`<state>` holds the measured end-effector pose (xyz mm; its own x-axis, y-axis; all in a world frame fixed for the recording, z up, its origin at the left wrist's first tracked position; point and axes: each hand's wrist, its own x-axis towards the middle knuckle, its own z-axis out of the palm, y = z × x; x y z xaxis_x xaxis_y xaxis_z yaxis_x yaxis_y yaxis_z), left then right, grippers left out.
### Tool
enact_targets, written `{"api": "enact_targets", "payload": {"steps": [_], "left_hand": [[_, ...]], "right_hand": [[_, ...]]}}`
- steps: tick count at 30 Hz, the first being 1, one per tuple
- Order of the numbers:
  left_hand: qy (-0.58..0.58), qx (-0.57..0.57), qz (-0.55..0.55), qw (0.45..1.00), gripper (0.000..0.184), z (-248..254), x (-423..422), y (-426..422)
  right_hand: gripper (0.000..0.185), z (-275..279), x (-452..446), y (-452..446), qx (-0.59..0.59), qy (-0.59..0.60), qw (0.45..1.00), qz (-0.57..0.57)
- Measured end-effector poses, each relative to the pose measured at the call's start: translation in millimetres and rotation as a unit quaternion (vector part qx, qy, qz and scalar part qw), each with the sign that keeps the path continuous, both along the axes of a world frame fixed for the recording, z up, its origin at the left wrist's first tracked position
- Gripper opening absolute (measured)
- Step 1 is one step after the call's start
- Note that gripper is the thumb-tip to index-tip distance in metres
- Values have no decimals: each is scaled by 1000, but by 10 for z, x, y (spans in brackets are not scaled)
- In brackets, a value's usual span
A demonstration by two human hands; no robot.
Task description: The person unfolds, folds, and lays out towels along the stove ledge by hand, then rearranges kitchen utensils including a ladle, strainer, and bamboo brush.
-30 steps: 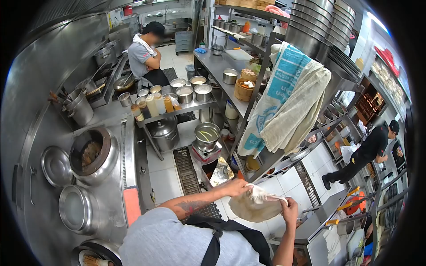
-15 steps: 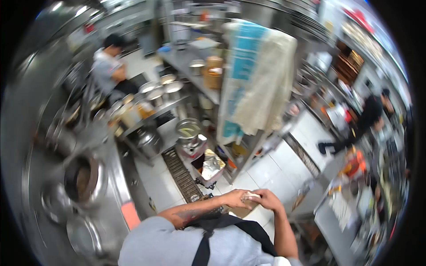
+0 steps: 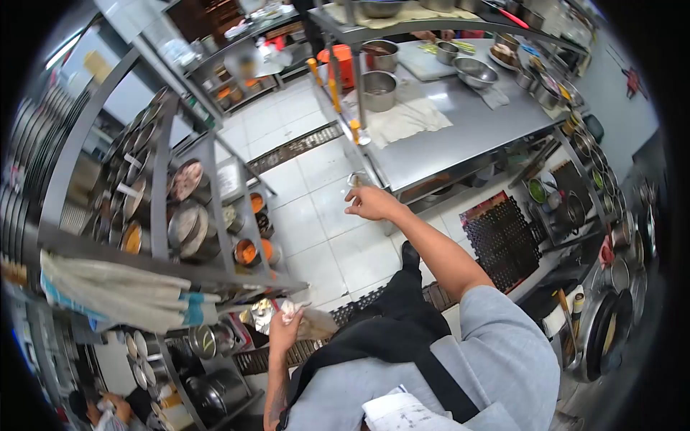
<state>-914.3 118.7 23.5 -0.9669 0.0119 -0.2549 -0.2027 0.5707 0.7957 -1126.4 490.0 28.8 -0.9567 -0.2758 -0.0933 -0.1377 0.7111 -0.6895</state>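
White floor tiles (image 3: 309, 179) run through the kitchen, with a steel tabletop (image 3: 503, 126) at 2 o'clock. At 7 o'clock the left hand (image 3: 283, 332) is curled round an off-white cloth (image 3: 310, 321), its gripped part crumpled and paler, the rest hanging limp and beige. Earlier both hands met on it; now the right hand (image 3: 370, 205) is well apart, near the centre, fingers loosely bent and parted, nothing seen between them. One steel pot (image 3: 379, 93) stands towards 12 o'clock; at 8, a container (image 3: 246, 253) holds orange food; at 9, a deep pan (image 3: 190, 179) holds pinkish pieces.
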Motion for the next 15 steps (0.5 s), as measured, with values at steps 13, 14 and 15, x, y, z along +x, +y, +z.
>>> {"api": "enact_targets", "payload": {"steps": [13,14,15], "left_hand": [[8,228,-375,898,54,2457,-1752,2376],[71,241,-367,896,52,2478,-1939,2468],[133,253,-357,889,50,2492,-2090,2583]], "right_hand": [[37,1965,80,1936,-372,55,879,294],[29,2137,14,2384,-377,87,884,262],[29,2201,-88,2759,-384,142,878,249]]}}
